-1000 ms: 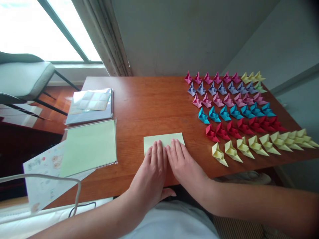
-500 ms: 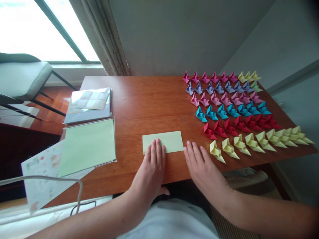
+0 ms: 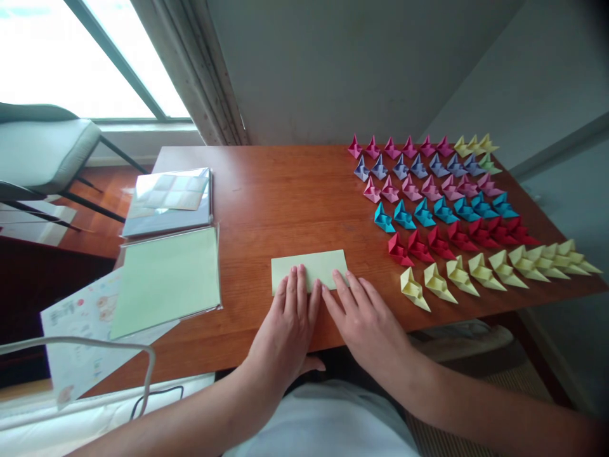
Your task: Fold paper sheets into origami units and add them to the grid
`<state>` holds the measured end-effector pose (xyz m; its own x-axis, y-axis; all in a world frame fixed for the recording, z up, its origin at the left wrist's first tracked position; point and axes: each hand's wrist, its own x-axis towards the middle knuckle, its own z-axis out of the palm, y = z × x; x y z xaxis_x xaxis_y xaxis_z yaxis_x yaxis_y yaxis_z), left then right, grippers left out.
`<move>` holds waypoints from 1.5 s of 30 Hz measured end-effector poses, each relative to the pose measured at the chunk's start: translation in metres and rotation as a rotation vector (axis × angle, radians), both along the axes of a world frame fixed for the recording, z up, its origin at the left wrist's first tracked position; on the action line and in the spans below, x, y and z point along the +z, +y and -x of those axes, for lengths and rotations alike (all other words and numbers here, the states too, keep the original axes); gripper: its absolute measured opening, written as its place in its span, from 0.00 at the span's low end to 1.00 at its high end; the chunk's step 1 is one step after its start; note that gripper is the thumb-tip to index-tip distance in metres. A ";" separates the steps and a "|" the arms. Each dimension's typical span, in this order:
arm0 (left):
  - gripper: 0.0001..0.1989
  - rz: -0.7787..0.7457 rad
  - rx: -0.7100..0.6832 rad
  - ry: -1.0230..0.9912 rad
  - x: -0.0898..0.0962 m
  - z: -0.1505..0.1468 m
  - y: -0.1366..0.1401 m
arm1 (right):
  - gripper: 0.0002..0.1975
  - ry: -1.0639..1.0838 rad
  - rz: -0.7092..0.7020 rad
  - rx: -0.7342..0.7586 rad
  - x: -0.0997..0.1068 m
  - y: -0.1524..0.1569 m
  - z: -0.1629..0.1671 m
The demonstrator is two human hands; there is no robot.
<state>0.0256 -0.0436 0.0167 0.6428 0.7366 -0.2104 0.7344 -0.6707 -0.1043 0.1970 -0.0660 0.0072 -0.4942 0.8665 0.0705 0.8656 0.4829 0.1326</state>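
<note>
One glossy packet (image 3: 162, 218) at left, hard to make out under glare, just beyond one clear packet (image 3: 219, 273) of pale green sheets (image 3: 165, 284). Then, at the front of the table (image 3: 285, 197), smooth pale green oblong paper (image 3: 324, 263), partly covered by the left hand (image 3: 285, 320), fingers nearly together, and the right hand (image 3: 373, 320), fingers apart.

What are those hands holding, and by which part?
Nothing is gripped: the left hand and right hand lie open across the near edge of the pale green paper.
</note>
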 end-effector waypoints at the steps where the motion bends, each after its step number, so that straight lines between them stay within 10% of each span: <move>1: 0.68 0.006 -0.003 -0.008 0.000 0.001 0.000 | 0.27 0.000 -0.003 -0.001 -0.001 -0.001 0.000; 14: 0.56 -0.120 0.138 -0.086 0.006 0.073 -0.031 | 0.25 0.003 -0.044 -0.004 -0.003 -0.001 0.003; 25: 0.43 -0.232 0.039 -0.351 -0.006 0.018 -0.019 | 0.29 0.086 -0.048 -0.069 -0.007 -0.003 0.007; 45: 0.45 -0.248 0.032 -0.366 -0.030 0.019 -0.020 | 0.26 0.250 -0.057 -0.102 -0.021 -0.010 0.002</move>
